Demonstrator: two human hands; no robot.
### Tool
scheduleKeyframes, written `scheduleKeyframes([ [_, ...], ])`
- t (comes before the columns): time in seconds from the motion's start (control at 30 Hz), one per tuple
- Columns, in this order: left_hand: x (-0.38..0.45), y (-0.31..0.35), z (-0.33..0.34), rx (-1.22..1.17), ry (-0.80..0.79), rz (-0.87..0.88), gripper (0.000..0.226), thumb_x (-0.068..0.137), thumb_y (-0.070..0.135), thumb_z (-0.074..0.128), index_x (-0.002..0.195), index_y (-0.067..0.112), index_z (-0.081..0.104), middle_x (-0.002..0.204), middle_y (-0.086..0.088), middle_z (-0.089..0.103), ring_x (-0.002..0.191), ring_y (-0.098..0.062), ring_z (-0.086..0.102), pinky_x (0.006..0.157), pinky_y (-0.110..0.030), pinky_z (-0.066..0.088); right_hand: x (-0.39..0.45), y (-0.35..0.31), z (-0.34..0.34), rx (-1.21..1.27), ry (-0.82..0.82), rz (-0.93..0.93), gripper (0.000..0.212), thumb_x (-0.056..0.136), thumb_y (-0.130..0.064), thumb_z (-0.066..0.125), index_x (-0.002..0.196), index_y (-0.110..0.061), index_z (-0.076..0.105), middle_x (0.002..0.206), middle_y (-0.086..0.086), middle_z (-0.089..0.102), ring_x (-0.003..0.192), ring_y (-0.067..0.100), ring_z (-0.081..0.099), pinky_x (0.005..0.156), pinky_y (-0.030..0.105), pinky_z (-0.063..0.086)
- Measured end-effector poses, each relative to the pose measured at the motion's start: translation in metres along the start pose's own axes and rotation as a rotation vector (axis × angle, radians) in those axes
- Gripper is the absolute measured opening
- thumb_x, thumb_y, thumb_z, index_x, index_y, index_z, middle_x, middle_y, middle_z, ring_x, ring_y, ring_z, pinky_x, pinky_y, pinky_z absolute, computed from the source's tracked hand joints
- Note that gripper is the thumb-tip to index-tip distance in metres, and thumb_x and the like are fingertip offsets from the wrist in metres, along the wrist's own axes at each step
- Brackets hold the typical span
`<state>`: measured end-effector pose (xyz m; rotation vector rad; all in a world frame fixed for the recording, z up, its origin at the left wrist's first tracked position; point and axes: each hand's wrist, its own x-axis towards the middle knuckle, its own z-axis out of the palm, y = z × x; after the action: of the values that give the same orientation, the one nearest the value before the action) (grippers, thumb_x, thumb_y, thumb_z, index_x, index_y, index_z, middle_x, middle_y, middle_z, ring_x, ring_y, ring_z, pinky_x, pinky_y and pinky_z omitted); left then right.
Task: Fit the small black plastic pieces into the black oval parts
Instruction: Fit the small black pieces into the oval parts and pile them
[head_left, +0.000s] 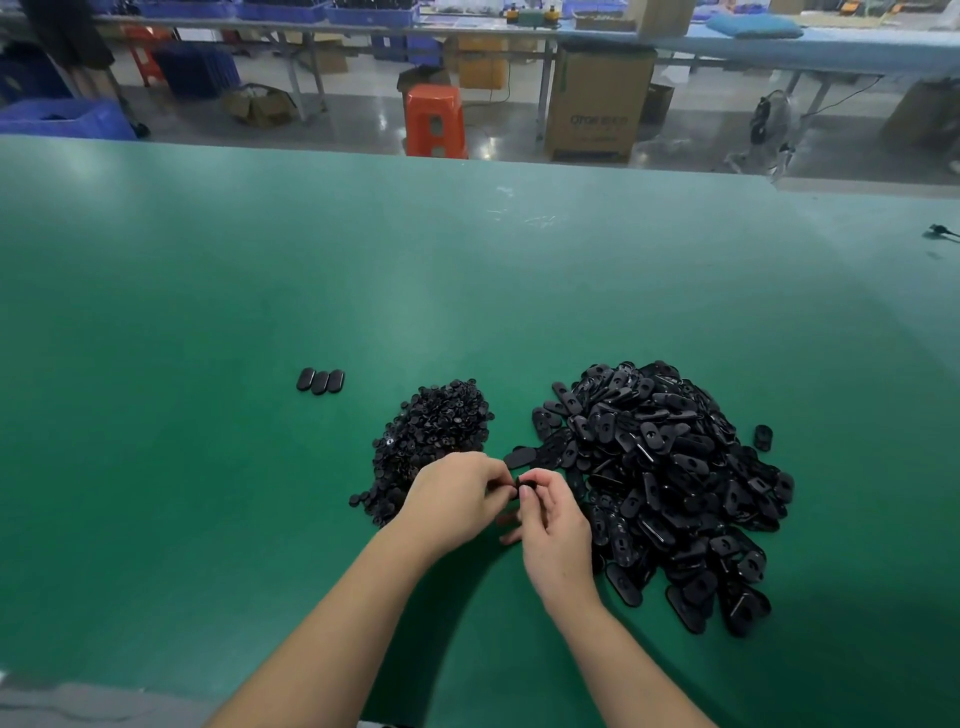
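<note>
A black oval part (525, 486) is sitting pinched between both hands, just above the green table (208, 364), between the two heaps — the left hand (457, 493) and right hand (553, 525) are both curling their fingertips onto it, seemingly pressing a small piece in, though that piece is hidden. The pile of small pieces (426, 441) is lying just left, the pile of oval parts (670, 493) right. Three finished ovals (320, 381) are lying further left — the next move likely calls for placing this one beside them.
</note>
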<state>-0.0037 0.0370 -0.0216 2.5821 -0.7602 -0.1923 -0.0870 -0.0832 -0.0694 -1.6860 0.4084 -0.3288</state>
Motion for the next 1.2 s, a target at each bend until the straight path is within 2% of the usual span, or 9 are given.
scheduleKeyframes([
  [0.1,0.000,-0.001,0.001,-0.031,0.038,0.006,0.019,0.096,0.044,0.058,0.102,0.034,0.073,0.100,0.014,0.062,0.093,-0.008,0.060,0.077,-0.029,0.049,0.001,0.000,0.001,-0.011,0.017,0.003,0.023,0.104,-0.008,0.051,0.106,-0.029,0.059,0.083,0.000,0.071,0.058,0.015,0.067,0.058,0.030,0.058],
  [0.17,0.000,-0.004,-0.001,-0.095,0.114,-0.040,0.016,0.095,0.042,0.061,0.102,0.034,0.073,0.102,0.016,0.062,0.091,-0.005,0.060,0.077,-0.028,0.050,0.001,0.002,0.003,-0.022,0.020,0.021,0.025,0.105,-0.009,0.049,0.113,-0.031,0.058,0.076,0.000,0.069,0.060,0.015,0.067,0.063,0.032,0.059],
  [0.3,0.004,-0.025,-0.012,0.018,0.328,-0.275,0.014,0.096,0.039,0.061,0.102,0.031,0.071,0.100,0.010,0.060,0.083,-0.016,0.063,0.067,-0.029,0.044,0.001,0.004,0.003,-0.054,0.013,0.025,0.027,0.106,-0.011,0.046,0.123,-0.030,0.056,0.068,0.000,0.068,0.059,0.013,0.067,0.067,0.023,0.055],
  [0.43,0.009,-0.047,-0.018,0.102,0.254,-0.405,0.023,0.096,0.045,0.061,0.112,0.029,0.068,0.107,0.006,0.060,0.086,-0.019,0.064,0.069,-0.030,0.048,0.001,0.004,0.002,-0.080,-0.010,0.028,0.030,0.106,-0.012,0.045,0.127,-0.033,0.053,0.068,0.002,0.068,0.061,0.011,0.068,0.067,0.018,0.053],
  [0.63,0.013,-0.053,-0.016,0.116,0.242,-0.414,0.020,0.097,0.041,0.061,0.109,0.028,0.070,0.105,0.006,0.061,0.089,-0.019,0.064,0.066,-0.029,0.043,0.001,0.000,0.003,-0.067,-0.011,0.026,0.029,0.106,-0.012,0.046,0.127,-0.032,0.050,0.072,0.002,0.068,0.060,0.013,0.067,0.061,0.016,0.052],
  [0.87,0.013,-0.054,-0.015,0.143,0.239,-0.421,0.016,0.100,0.033,0.058,0.101,0.026,0.073,0.099,0.005,0.064,0.086,-0.019,0.061,0.064,-0.029,0.041,0.001,0.000,0.002,-0.085,-0.030,0.038,0.027,0.107,-0.015,0.045,0.119,-0.039,0.052,0.074,-0.003,0.070,0.062,0.014,0.068,0.063,0.021,0.055],
  [1.07,0.010,-0.053,-0.013,0.147,0.225,-0.434,0.018,0.103,0.034,0.052,0.100,0.027,0.068,0.099,0.009,0.057,0.078,-0.015,0.057,0.062,-0.029,0.040,0.001,0.001,0.001,-0.112,-0.025,0.030,0.026,0.107,-0.013,0.045,0.122,-0.031,0.056,0.072,-0.003,0.069,0.062,0.013,0.067,0.063,0.024,0.056],
  [1.2,0.008,-0.052,-0.012,0.127,0.241,-0.438,0.020,0.103,0.036,0.049,0.101,0.025,0.066,0.100,0.007,0.056,0.077,-0.017,0.059,0.062,-0.029,0.040,0.001,0.001,0.001,-0.117,-0.022,0.023,0.026,0.106,-0.013,0.046,0.121,-0.031,0.057,0.068,0.002,0.067,0.061,0.013,0.066,0.062,0.020,0.054],
])
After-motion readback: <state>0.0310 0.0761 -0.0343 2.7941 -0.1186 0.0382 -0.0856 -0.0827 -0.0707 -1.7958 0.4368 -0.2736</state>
